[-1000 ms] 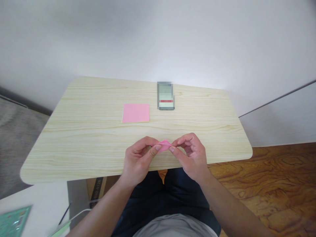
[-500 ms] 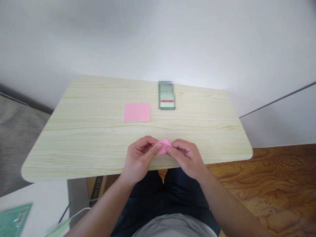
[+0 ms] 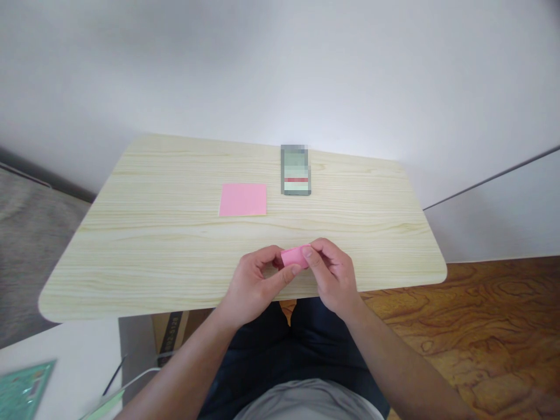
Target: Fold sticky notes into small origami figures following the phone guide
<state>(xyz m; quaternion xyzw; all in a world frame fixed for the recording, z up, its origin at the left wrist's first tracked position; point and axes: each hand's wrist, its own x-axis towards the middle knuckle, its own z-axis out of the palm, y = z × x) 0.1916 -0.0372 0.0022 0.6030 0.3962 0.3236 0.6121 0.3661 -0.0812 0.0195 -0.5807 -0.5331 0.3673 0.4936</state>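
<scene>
A small folded piece of pink paper (image 3: pixel 292 257) is held between both hands above the table's front edge. My left hand (image 3: pixel 258 283) pinches its left and lower side, with the thumb along the bottom. On the right end, my right hand (image 3: pixel 333 274) grips the paper between thumb and forefinger. Some of the paper is hidden behind the fingers. Beyond the hands, a flat rectangle of pink paper (image 3: pixel 242 199) lies on the table, apart from both hands.
A phone-like device with a blurred screen (image 3: pixel 296 170) lies at the back of the wood-grain table (image 3: pixel 144 245). At lower left are a white surface (image 3: pixel 83 344) with a green packet (image 3: pixel 26 388) and a cardboard box (image 3: pixel 163 332). A white wall (image 3: pixel 280 70) stands behind.
The folded pink paper has turned from a pointed, diamond-like shape to a small rectangular strip. My left fingers have shifted right, with the thumb now lower; my right thumb has moved onto its upper face.
</scene>
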